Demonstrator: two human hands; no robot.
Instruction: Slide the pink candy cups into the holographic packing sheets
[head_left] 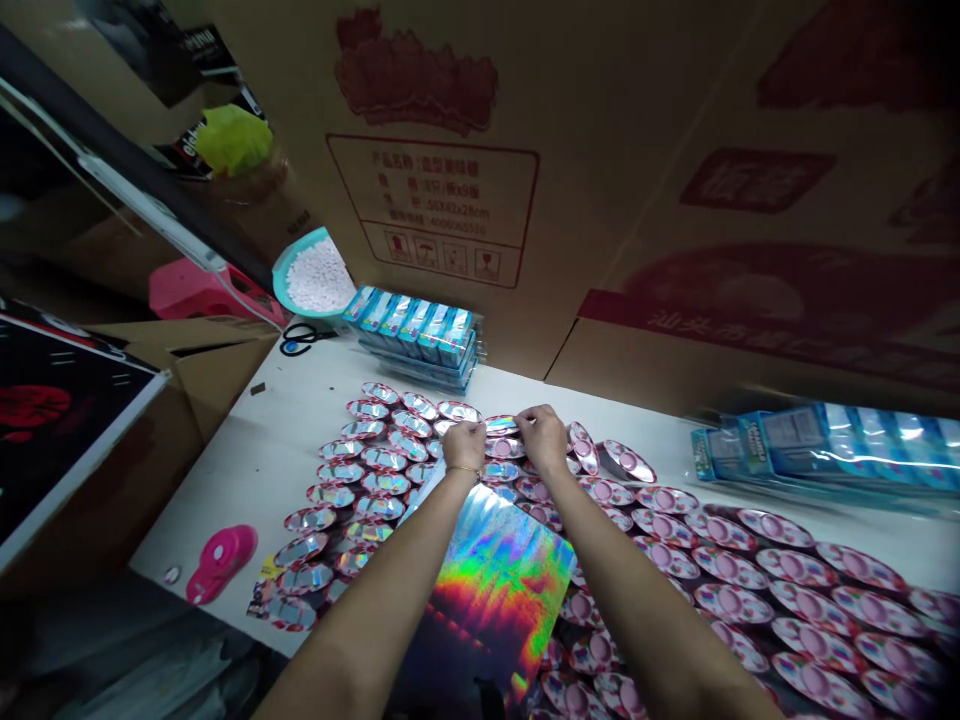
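Observation:
My left hand (463, 445) and my right hand (543, 436) reach far forward over a white table (247, 455). Both are pinched on the two ends of one small holographic round card (501, 425). Many more round pink-and-silver cards (360, 470) lie in overlapping rows to the left, and pink-faced ones (750, 570) spread out to the right. A shiny holographic sheet (499, 575) lies under my forearms near the table's front edge.
Large cardboard boxes (465, 150) wall off the back. Blue packets (416, 330) are stacked at the back, more blue packets (825, 445) lie at right. A teal bowl of white pellets (315, 275), black scissors (300, 338) and a pink tool (221, 560) sit at left.

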